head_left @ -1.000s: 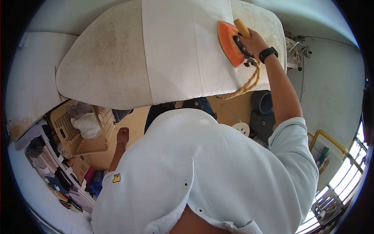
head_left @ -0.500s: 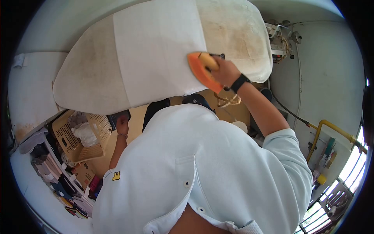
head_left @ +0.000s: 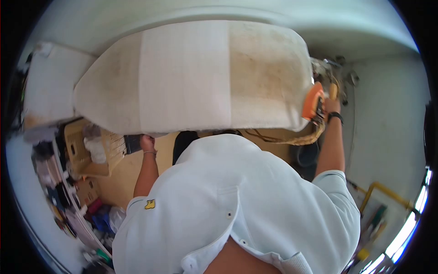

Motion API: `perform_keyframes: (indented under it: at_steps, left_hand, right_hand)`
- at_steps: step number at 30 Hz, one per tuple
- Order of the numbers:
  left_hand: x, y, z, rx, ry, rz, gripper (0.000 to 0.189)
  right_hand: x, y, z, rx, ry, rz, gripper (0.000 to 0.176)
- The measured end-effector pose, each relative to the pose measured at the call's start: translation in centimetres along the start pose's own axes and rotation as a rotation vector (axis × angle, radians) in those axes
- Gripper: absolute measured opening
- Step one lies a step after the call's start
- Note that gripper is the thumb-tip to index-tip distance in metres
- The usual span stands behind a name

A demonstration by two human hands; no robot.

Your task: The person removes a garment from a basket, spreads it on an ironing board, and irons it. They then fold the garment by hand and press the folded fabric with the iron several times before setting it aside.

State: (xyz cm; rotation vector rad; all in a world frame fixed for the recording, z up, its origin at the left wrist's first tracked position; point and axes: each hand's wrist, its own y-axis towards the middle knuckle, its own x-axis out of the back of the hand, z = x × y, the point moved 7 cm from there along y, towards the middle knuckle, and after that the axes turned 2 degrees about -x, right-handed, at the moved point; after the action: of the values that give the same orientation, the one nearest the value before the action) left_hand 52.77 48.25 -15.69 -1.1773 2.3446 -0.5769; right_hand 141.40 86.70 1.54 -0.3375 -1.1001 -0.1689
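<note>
Shirt in pale blue is filling the foreground, while a left hand is showing at the near edge of an ironing board, just beside a dark item, its fingers too blurred to tell their spread or any hold. At the board's right end, a right hand is gripping the wooden handle of an orange iron with closed fingers, the iron tilting and its braided cord looping along the near side. Beyond, a white cloth band is covering the board's middle.
</note>
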Motion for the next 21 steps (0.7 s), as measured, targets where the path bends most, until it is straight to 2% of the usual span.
perform_keyframes:
  at_steps: [1, 2, 3, 5, 6, 7, 8, 10, 11, 15, 17, 18, 19, 20, 21]
  left_hand:
    - [1.1, -0.2, -0.2, -0.014, 0.249, -0.062, 0.024]
    - [2.4, -0.3, -0.2, -0.016, 0.495, -0.135, 0.026]
    - [2.2, -2.3, -1.1, -0.041, 0.477, -0.188, 0.026]
    - [-2.6, -6.9, -5.6, -0.335, 0.751, -0.061, 0.031]
    - [-2.1, -7.7, -6.6, -0.348, 0.745, -0.094, 0.031]
    - [-2.1, -8.4, -6.2, -0.229, 0.929, -0.040, 0.034]
    - [-1.9, -9.1, -5.5, -0.098, 1.109, 0.022, 0.037]
    - [-1.9, -11.1, -6.0, -0.044, 1.130, 0.039, 0.039]
    - [-2.1, -12.0, -6.2, 0.013, 1.158, 0.077, 0.041]
    - [-2.1, -14.2, -7.3, 0.037, 1.262, 0.082, 0.044]
    - [-2.7, -14.7, -8.3, -0.089, 1.470, 0.049, 0.043]
    - [-2.2, -14.7, -8.1, -0.091, 1.443, 0.055, 0.043]
    - [-1.9, -14.5, -8.0, -0.186, 1.397, 0.135, 0.042]
    - [-2.0, -14.3, -7.9, -0.288, 1.348, 0.212, 0.040]
    - [-1.9, -14.4, -7.9, -0.287, 1.300, 0.232, 0.039]
  right_hand:
    - [-0.8, 4.5, -3.2, 0.097, -0.056, 0.106, 0.016]
    - [2.6, -1.7, 6.7, -0.184, 0.328, 0.159, 0.017]
    - [4.1, -0.9, 8.3, -0.204, 0.287, -0.020, 0.018]
    - [3.9, 3.4, 6.8, -0.357, 0.235, 0.090, 0.027]
    - [4.2, 7.4, 4.5, -0.260, 0.090, -0.003, 0.034]
    - [4.0, 10.5, 3.4, -0.165, -0.052, -0.105, 0.041]
    - [4.1, 10.6, 5.0, -0.144, -0.046, -0.098, 0.041]
    - [6.3, 8.9, 9.1, -0.057, -0.256, -0.205, 0.048]
    - [6.6, 8.2, 10.2, -0.051, -0.256, -0.200, 0.048]
    - [6.9, 6.9, 11.7, -0.069, -0.297, -0.163, 0.046]
    - [7.4, 7.1, 12.4, -0.048, -0.338, -0.186, 0.046]
    - [7.1, 7.4, 12.1, -0.092, -0.348, -0.140, 0.048]
    - [7.0, 7.9, 12.0, -0.135, -0.357, -0.099, 0.051]
    - [7.2, 8.8, 11.9, -0.122, -0.364, -0.130, 0.051]
    - [6.7, 9.8, 11.5, -0.085, -0.428, -0.104, 0.053]
